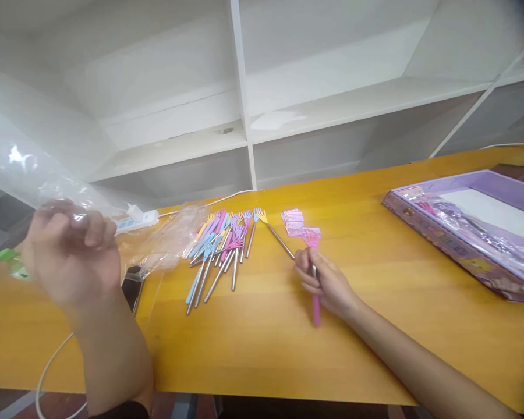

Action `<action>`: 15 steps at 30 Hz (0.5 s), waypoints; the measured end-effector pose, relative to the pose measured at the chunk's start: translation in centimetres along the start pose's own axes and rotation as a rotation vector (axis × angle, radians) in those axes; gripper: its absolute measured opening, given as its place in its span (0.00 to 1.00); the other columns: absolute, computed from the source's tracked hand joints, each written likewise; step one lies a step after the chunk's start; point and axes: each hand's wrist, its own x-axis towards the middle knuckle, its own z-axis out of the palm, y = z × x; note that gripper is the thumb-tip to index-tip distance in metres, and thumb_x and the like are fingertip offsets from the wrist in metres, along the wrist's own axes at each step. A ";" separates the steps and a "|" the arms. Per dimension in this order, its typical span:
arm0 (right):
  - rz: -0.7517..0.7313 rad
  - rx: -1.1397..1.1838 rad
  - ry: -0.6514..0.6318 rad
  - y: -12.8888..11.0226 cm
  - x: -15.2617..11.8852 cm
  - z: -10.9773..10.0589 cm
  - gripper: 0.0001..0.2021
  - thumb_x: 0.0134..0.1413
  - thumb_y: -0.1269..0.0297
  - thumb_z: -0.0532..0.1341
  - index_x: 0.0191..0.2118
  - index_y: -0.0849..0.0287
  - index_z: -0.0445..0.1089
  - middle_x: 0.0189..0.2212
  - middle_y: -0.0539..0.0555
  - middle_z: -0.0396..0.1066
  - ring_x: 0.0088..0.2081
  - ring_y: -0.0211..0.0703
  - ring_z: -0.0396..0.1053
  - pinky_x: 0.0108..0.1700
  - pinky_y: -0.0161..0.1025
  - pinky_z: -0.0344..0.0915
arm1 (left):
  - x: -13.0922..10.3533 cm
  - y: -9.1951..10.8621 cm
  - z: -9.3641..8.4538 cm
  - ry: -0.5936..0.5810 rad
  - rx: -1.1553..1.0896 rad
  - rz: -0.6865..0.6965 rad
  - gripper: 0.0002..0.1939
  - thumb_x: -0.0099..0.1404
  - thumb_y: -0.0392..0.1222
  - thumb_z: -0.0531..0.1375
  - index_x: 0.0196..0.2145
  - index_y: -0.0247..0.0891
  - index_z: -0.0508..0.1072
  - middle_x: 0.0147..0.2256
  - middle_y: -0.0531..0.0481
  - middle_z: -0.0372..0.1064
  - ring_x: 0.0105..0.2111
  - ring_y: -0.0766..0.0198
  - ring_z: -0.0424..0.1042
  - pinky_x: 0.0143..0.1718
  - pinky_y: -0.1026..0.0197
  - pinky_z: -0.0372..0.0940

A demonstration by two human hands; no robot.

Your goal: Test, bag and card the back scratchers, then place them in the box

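Note:
My left hand is raised at the left, its fingers closed on a clear plastic bag that reaches up and to the left. My right hand grips a pink back scratcher by its metal shaft, hand-shaped head up and pink handle down. Behind that head shows a small printed card; whether the fingers hold it too I cannot tell. Past it lies a fanned stack of pink cards. Between my hands, a pile of back scratchers in blue, purple, pink and yellow is spread on the table.
At the right stands a purple display box with bagged items inside. More clear bags lie left of the pile, near a phone and a white power strip. A green object and a white cable are farther left. White shelves rise behind the table.

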 end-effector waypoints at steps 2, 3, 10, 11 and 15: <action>0.014 -0.177 -0.137 -0.5 1.0 1.9 0.21 0.59 0.39 0.66 0.39 0.54 0.72 0.24 0.43 0.54 0.19 0.31 0.42 0.20 0.33 0.41 | 0.1 -0.5 -0.3 -0.038 -0.040 -0.020 0.07 0.51 0.35 0.62 0.30 0.38 0.69 0.25 0.58 0.55 0.20 0.72 0.50 0.20 0.65 0.44; -0.024 -0.306 -0.212 -0.7 1.9 3.1 0.19 0.60 0.45 0.67 0.46 0.54 0.74 0.26 0.44 0.60 0.20 0.31 0.46 0.21 0.33 0.46 | 0.1 -0.7 -0.4 -0.066 -0.064 -0.035 0.07 0.52 0.35 0.62 0.31 0.37 0.70 0.25 0.58 0.56 0.20 0.72 0.51 0.20 0.65 0.45; -0.405 -0.979 -0.461 -1.5 12.6 13.4 0.11 0.62 0.74 0.64 0.49 0.61 0.78 0.42 0.55 0.78 0.40 0.42 0.72 0.45 0.36 0.65 | -0.5 -1.2 0.0 -0.130 -0.102 -0.127 0.07 0.56 0.35 0.66 0.35 0.35 0.74 0.27 0.56 0.60 0.21 0.72 0.55 0.21 0.65 0.48; -0.379 -0.991 -0.528 -1.2 13.8 14.4 0.09 0.61 0.74 0.65 0.46 0.61 0.79 0.40 0.54 0.80 0.40 0.42 0.73 0.44 0.35 0.66 | -0.6 -1.2 0.1 -0.132 -0.097 -0.139 0.07 0.57 0.36 0.66 0.35 0.36 0.75 0.27 0.56 0.60 0.21 0.72 0.55 0.21 0.65 0.48; -0.329 -1.015 -0.647 1.1 16.3 16.8 0.09 0.61 0.75 0.64 0.41 0.59 0.83 0.38 0.52 0.83 0.42 0.43 0.77 0.46 0.33 0.66 | -0.7 -1.1 0.2 -0.132 -0.073 -0.173 0.05 0.58 0.35 0.66 0.34 0.37 0.76 0.26 0.56 0.58 0.21 0.72 0.52 0.21 0.66 0.50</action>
